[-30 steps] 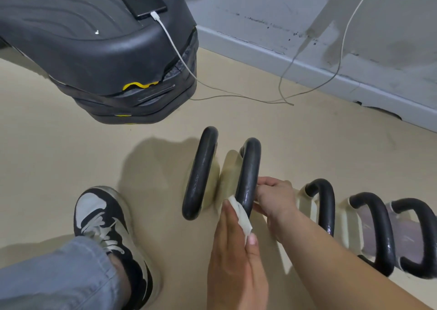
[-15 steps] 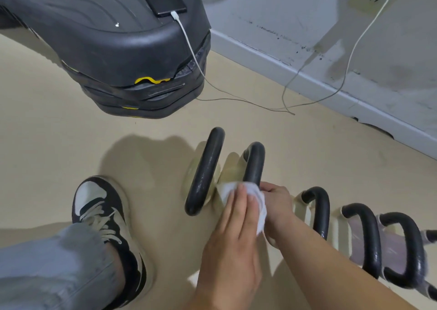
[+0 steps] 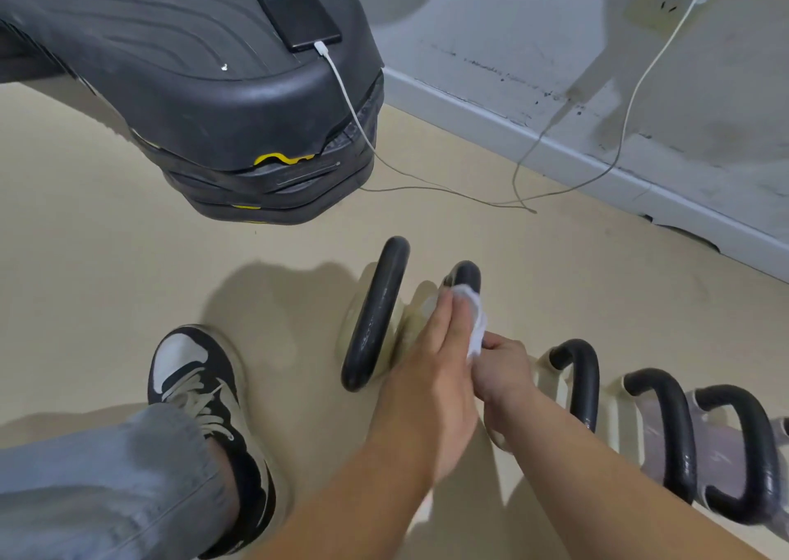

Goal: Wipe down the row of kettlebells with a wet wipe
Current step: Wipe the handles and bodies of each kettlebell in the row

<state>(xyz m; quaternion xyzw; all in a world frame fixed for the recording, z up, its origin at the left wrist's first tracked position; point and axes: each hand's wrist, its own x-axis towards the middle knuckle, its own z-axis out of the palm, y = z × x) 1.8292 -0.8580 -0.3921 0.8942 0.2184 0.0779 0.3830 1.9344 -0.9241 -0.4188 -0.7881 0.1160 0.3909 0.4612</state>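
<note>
Left hand (image 3: 431,367) has slid the wet wipe (image 3: 476,324) up the kettlebell handle (image 3: 467,271) — fingers flat, pressing. Right hand (image 3: 504,367) still has its grip clasped on that handle.

White on black, cream and lilac.
At the grip the wet wipe (image 3: 473,324) is white on a black kettlebell handle (image 3: 467,275); the neighbour kettlebell (image 3: 375,316) left of the grip has a pale cream body, the farthest kettlebell (image 3: 723,453) right of it a lilac-grey one. Left of the grip, a black-and-white shoe (image 3: 192,371); beyond it, a black ribbed platform (image 3: 192,68) with yellow marks; beige floor (image 3: 106,282).
</note>
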